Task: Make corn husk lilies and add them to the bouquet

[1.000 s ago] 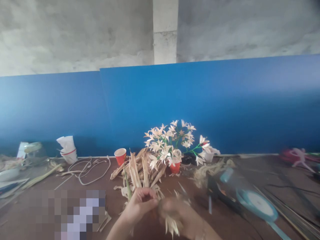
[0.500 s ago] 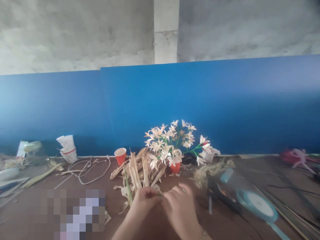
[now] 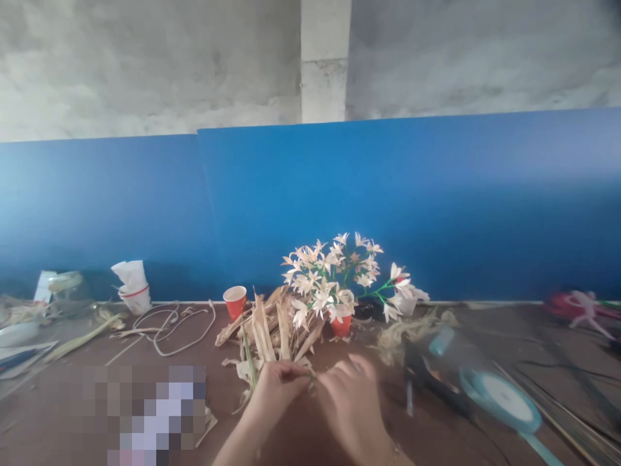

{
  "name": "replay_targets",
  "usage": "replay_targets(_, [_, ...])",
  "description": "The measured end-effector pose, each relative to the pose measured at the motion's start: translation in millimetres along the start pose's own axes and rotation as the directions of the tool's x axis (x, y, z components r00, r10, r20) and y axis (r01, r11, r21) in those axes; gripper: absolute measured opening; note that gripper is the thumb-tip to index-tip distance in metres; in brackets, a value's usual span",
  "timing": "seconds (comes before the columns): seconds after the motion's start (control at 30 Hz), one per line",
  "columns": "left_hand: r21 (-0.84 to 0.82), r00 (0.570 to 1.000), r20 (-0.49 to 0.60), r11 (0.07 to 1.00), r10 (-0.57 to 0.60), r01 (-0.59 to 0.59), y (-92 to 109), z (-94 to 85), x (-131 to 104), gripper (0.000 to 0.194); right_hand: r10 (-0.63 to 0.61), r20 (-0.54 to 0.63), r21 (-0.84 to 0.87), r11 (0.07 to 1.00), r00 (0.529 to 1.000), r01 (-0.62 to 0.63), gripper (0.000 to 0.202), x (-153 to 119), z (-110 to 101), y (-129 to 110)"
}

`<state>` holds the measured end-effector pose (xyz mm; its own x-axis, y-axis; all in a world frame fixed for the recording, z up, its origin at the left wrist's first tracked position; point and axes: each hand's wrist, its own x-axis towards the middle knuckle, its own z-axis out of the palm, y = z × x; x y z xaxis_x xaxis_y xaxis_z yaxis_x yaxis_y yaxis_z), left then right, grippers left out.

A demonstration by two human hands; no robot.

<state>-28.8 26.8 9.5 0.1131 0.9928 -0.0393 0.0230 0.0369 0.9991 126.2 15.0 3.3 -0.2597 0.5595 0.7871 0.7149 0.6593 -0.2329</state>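
My left hand point(image 3: 283, 386) and my right hand point(image 3: 350, 396) come together over the near middle of the table, fingertips almost touching. Both pinch a small green piece point(image 3: 312, 378) between them; it is too small and too covered by fingers to name. Just beyond my left hand lies a pile of dried corn husks point(image 3: 264, 330), with a greener strip at its left side. Past my right hand stands an orange cup point(image 3: 341, 325) holding a bunch of pale husk-like flowers point(image 3: 321, 278) on green stems.
On the brown table point(image 3: 233, 414) are another orange cup point(image 3: 235, 301), a white cable point(image 3: 169, 349), a white cup with tissue point(image 3: 134, 294), a black tool point(image 3: 434, 385) and a light-blue ribbon roll point(image 3: 507, 400). A blue partition point(image 3: 310, 194) closes off the back.
Both hands stay nearly in place, still pinching the green piece, with small finger movements. The whole view has shifted slightly.
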Motion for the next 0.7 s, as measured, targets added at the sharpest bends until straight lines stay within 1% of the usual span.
replay_targets(0.07, [0.043,1.000,-0.021,0.999,0.019,-0.018,-1.7,-1.9,1.1,0.014,0.018,0.003,0.024,1.000,1.000,-0.018,0.017,0.5,-0.5,-0.9])
replay_targets(0.1, [0.054,0.999,-0.028,0.998,0.023,-0.021,-2.3,-2.5,1.0,0.014,0.049,0.012,0.050,0.998,0.999,-0.050,0.017,1.4,-1.1,-1.6])
replay_targets(0.13, [0.059,0.999,-0.030,0.998,0.026,-0.025,-2.5,-2.9,0.5,0.014,0.103,0.041,0.090,0.990,0.994,-0.106,0.017,2.8,-2.1,-2.2])
replay_targets(0.17, [0.061,0.999,-0.024,0.998,0.034,-0.033,-2.1,-3.0,-0.5,0.014,0.184,0.106,0.153,0.968,0.977,-0.198,0.017,4.7,-3.5,-2.5])
replay_targets(0.2, [0.063,0.999,-0.010,0.997,0.045,-0.044,-1.0,-3.1,-2.1,0.013,0.293,0.203,0.234,0.912,0.934,-0.337,0.016,6.9,-5.2,-2.4])
replay_targets(0.23, [0.062,0.998,0.010,0.996,0.057,-0.057,0.7,-3.0,-4.1,0.012,0.397,0.350,0.327,0.797,0.848,-0.508,0.015,9.1,-6.9,-1.6])
replay_targets(0.27, [0.060,0.997,0.036,0.996,0.069,-0.072,2.7,-2.8,-6.5,0.012,0.446,0.524,0.394,0.628,0.725,-0.671,0.014,11.0,-8.5,0.0])
replay_targets(0.3, [0.055,0.995,0.063,0.995,0.083,-0.086,4.9,-2.4,-9.0,0.012,0.432,0.680,0.422,0.430,0.592,-0.798,0.014,12.4,-9.7,2.1])
replay_targets(0.33, [0.045,0.991,0.092,0.994,0.097,-0.102,7.0,-2.0,-11.4,0.012,0.361,0.788,0.422,0.271,0.498,-0.865,0.015,13.2,-10.5,4.7])
replay_targets(0.37, [0.031,0.987,0.120,0.993,0.108,-0.113,8.8,-1.5,-13.6,0.013,0.293,0.848,0.412,0.160,0.442,-0.897,0.017,13.6,-10.9,7.2])
replay_targets(0.4, [0.013,0.984,0.140,0.993,0.114,-0.117,10.0,-0.9,-15.3,0.014,0.239,0.875,0.409,0.101,0.421,-0.907,0.018,13.6,-11.1,9.4])
replay_targets(0.43, [-0.003,0.983,0.150,0.994,0.110,-0.111,10.7,-0.4,-16.3,0.015,0.204,0.885,0.410,0.087,0.419,-0.908,0.020,13.5,-11.3,10.9])
replay_targets(0.47, [-0.011,0.984,0.151,0.995,0.097,-0.096,10.6,0.0,-16.7,0.016,0.209,0.878,0.416,0.106,0.430,-0.903,0.020,13.6,-11.7,11.4])
replay_targets(0.5, [-0.013,0.988,0.135,0.997,0.081,-0.080,9.8,0.4,-16.3,0.017,0.233,0.863,0.423,0.150,0.448,-0.894,0.019,13.9,-12.6,10.8])
replay_targets(0.53, [-0.008,0.992,0.108,0.998,0.065,-0.065,8.4,0.7,-15.3,0.018,0.279,0.826,0.436,0.232,0.489,-0.869,0.017,14.3,-13.7,9.3])
replay_targets(0.57, [0.001,0.996,0.072,0.998,0.056,-0.056,6.5,1.0,-13.8,0.019,0.337,0.758,0.445,0.359,0.559,-0.820,0.017,14.6,-14.9,6.8])
replay_targets(0.6, [0.011,0.998,0.036,0.999,0.053,-0.053,4.2,1.3,-12.1,0.020,0.387,0.653,0.434,0.514,0.652,-0.740,0.018,14.6,-16.0,3.9])
replay_targets(0.63, [0.022,0.999,0.005,0.998,0.052,-0.052,1.7,1.6,-10.3,0.020,0.401,0.524,0.392,0.669,0.751,-0.631,0.020,14.1,-16.5,0.8])
replay_targets(0.67, [0.032,0.998,-0.019,0.998,0.053,-0.053,-0.7,2.2,-8.5,0.020,0.372,0.397,0.326,0.798,0.839,-0.508,0.021,12.9,-16.2,-2.1])
replay_targets(0.7, [0.041,0.998,-0.037,0.998,0.053,-0.052,-3.0,2.8,-6.9,0.020,0.313,0.293,0.250,0.887,0.903,-0.389,0.018,11.2,-15.0,-4.4])
